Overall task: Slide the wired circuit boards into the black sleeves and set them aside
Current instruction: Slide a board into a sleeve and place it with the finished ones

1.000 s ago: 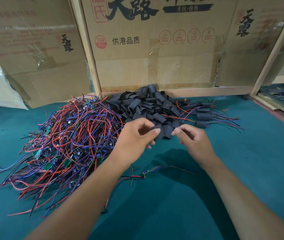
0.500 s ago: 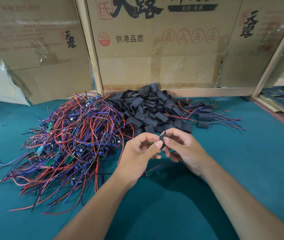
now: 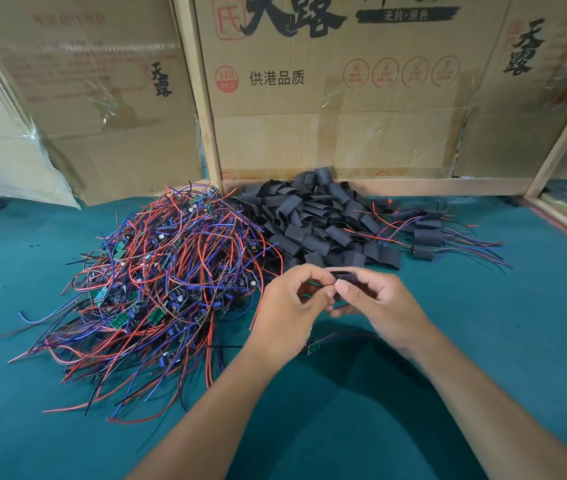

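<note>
1. A single black sleeve (image 3: 342, 274) is now held just below the centre of the frame, lifted clear of the heap of black sleeves (image 3: 323, 223) from which it was being picked a second ago.
2. The sleeve is pinched from both sides: the thumb and forefinger of the left hand (image 3: 290, 306) are closed on its left end, and those of the right hand (image 3: 377, 306) on its right end. The remaining fingers of both hands are loosely curled.
3. Half a second ago the sleeve was seen edge-on as a flat strip; now its mouth is seen as a dark slot facing the camera, so it is judged to be squeezed open.
4. The wired circuit board (image 3: 313, 348) intended for it is left lying on the green mat (image 3: 517, 341), below the hands, untouched.
5. The tangle of unsleeved wired boards (image 3: 171, 278) is seen at centre left, and a few finished sleeved boards (image 3: 425, 235) are laid at centre right.
6. Insertion is therefore judged not yet begun; the board has yet to be picked up and fed into the opened mouth.
</note>
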The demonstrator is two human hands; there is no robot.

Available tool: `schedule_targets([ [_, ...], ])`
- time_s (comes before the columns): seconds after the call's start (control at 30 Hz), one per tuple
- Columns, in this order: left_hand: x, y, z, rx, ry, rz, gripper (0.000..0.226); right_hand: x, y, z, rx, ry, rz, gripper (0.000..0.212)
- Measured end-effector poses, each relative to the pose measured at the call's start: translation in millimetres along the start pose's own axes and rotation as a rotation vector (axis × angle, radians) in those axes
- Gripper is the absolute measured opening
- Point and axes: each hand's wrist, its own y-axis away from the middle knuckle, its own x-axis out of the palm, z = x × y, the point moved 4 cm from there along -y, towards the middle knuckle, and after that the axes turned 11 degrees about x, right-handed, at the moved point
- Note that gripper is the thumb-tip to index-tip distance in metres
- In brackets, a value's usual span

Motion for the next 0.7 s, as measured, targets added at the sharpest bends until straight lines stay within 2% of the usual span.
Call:
schedule_targets([
  [0.13, -1, 0, -1, 0.02, -0.053, -0.006, 0.011, 0, 0, -7, 0.106, -0.051, 0.086, 0.041],
  [0.3, -2, 1, -9, 0.057, -0.142, 0.018, 0.022, -1, 0, -4, 0.101, -0.089, 0.112, 0.039],
  [0.43, -9, 0, -16, 0.116, -0.277, 0.06, 0.024, -6, -1, -4, 0.096, -0.134, 0.033, 0.025],
  [0.6, -15, -1, -24, 0.187, -0.415, 0.073, 0.019, -3, -4, -7, 0.162, -0.153, 0.009, 0.035],
  [0.7, -3, 3, -27, 0.263, -0.586, 0.119, 0.028, 6, -4, -10, 0.233, -0.223, -0.008, 0.038],
])
